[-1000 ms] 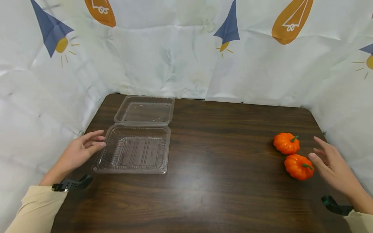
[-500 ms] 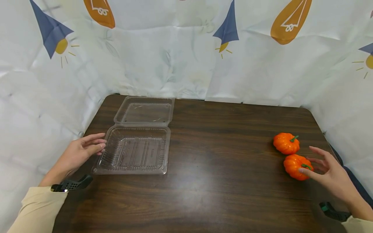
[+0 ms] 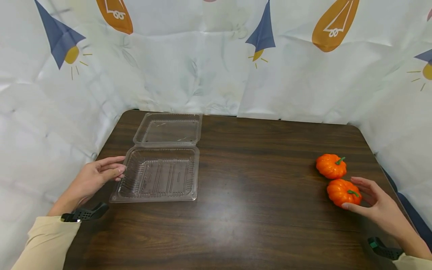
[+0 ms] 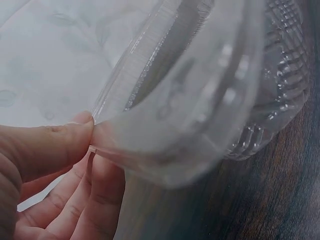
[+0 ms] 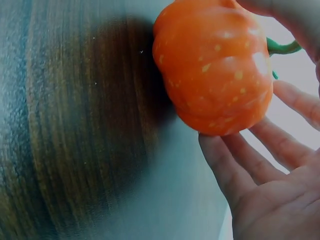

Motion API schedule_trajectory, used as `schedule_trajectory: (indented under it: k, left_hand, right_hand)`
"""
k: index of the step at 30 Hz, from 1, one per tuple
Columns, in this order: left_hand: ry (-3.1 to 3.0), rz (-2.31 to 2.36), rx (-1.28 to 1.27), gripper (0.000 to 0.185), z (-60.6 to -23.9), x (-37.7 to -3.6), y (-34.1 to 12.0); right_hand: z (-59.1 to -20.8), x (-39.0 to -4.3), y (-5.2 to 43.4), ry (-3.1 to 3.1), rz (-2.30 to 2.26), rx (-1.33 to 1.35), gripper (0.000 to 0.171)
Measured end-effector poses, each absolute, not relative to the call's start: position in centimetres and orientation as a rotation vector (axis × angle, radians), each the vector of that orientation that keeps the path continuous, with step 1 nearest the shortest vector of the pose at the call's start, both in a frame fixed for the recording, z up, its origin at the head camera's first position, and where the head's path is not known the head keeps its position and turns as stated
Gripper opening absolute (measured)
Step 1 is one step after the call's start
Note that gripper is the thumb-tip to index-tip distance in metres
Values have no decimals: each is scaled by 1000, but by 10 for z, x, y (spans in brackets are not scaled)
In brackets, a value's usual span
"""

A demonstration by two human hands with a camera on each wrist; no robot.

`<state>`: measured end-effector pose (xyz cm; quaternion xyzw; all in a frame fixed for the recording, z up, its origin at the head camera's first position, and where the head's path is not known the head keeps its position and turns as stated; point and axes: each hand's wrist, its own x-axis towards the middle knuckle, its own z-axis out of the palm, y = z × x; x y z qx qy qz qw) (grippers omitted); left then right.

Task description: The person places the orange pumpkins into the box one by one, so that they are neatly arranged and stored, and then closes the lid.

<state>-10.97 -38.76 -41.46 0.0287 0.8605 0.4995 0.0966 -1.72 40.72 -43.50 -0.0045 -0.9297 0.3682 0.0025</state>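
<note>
My left hand [image 3: 91,180] pinches the left rim of a clear plastic clamshell container [image 3: 160,180], which lies with its lid [image 3: 168,129] folded back. Up close in the left wrist view, thumb and fingers squeeze the rim [image 4: 165,150] between them. On the right, my right hand [image 3: 383,206] grips the nearer small orange pumpkin [image 3: 340,192], thumb on the near side and fingers on the far side. The right wrist view has fingertips [image 5: 212,147] against that pumpkin, its green stem toward the palm. A second orange pumpkin [image 3: 329,166] sits just behind it.
Everything is on a dark wood-grain table [image 3: 236,210]. A white patterned cloth [image 3: 216,75] hangs behind the table and along its sides. A wide stretch of tabletop separates container and pumpkins.
My right hand has moved left and down onto the nearer pumpkin, thumb and fingers closing round it. The left hand has taken the container's rim and shifted it slightly right.
</note>
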Motion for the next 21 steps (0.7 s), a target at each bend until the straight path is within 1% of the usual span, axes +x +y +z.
schedule_trajectory:
  k: [5,15,21]
  left_hand:
    - [2527,1509,78,57,-416,-109,-389]
    - [2400,1674,101,48,-420,-110,-393]
    - [2381,1719,105,50,-422,-109,-393]
  right_hand:
    - [-434,-18,403,-2919,1160,0,70]
    - [-426,-25,388,-2921,1112,0,69]
    - [-416,-31,374,-2893,1177,57,67]
